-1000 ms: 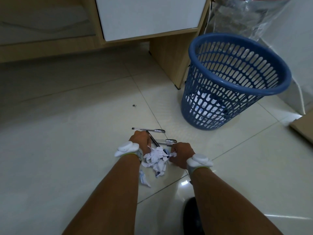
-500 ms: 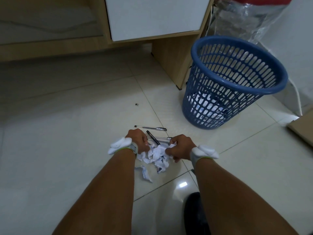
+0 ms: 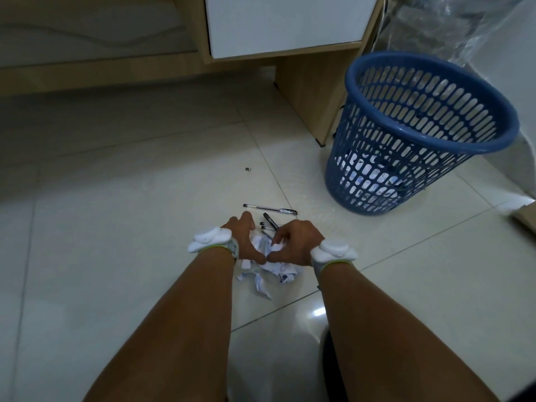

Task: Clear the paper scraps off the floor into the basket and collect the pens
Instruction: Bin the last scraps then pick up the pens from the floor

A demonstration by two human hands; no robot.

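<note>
1. Fingers [image 3: 282, 237] of both my hands curl inward around the scraps [image 3: 268, 256], thumbs touching at the near side; my left hand [image 3: 243, 242] and right hand [image 3: 295, 242] cup the heap between them, gathering it rather than gripping it tight.
2. Floor [image 3: 116, 227] of pale glossy tiles lies under everything.
3. Desk [image 3: 290, 27] stands beyond the scraps.
4. Basket [image 3: 420, 134], blue and slotted, stands beyond the scraps to the right, with white paper inside it.
5. Scraps also spill out on the near side of my hands.
6. Pens [image 3: 269, 210] lie just beyond the scraps; one is clear of my fingers, the others partly hidden by them.
</note>
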